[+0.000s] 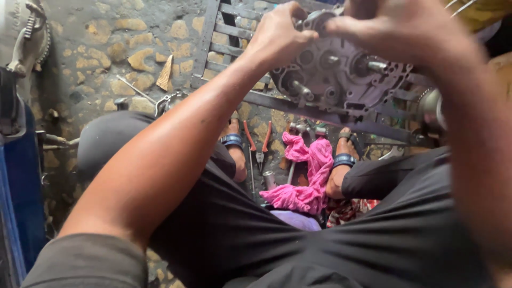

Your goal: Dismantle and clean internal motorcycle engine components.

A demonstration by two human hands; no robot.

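Gripping engine case [336, 74] at rack [213, 48] edge, left hand [280, 34] pinching, right hand [405, 26] fingers curled. Could slip toward pliers [258, 144], grip greasy.

Soft daylight falls from above, glossing the left forearm [160, 160] and leaving the stone floor [96, 48] dim and shadowed — the right hand [405, 26] and arm are blurred close to the lens, while the pink rag [309, 176] stays fairly sharp.
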